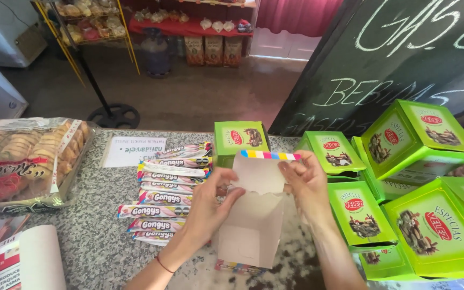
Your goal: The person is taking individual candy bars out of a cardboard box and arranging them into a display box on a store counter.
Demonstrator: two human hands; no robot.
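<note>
1. A white roll (41, 258) stands at the near left edge of the speckled stone worktop (103, 236), just beside a red and white packet (4, 266).
2. Both hands grip an opened carton (253, 215) with a plain pale inside and a striped, many-coloured edge along its top flap; its bottom rests on the worktop in the middle of the view.
3. The left hand (210, 201) is closed on the carton's left side, thumb on the flap, fingers curled behind the wall. A thin red band circles that wrist.
4. The right hand (307, 182) pinches the flap's right edge between thumb and fingers.
5. Left of the carton lies a fanned pile of long candy bars (170, 193) in pink, white and striped wrappers, just beside the left hand.
6. Right of the carton sit stacked green boxes (404, 188), some flat, some tilted, touching one another.
7. Another green box (240, 138) stands upright just behind the carton.
8. A clear bag of biscuits (25, 161) lies at the left; a white paper (132, 151) lies between it and the bars.
9. Behind the worktop leans a chalkboard (393, 59); further off stand a yellow rack (89, 21) and red shelf (189, 27) of bagged goods.
</note>
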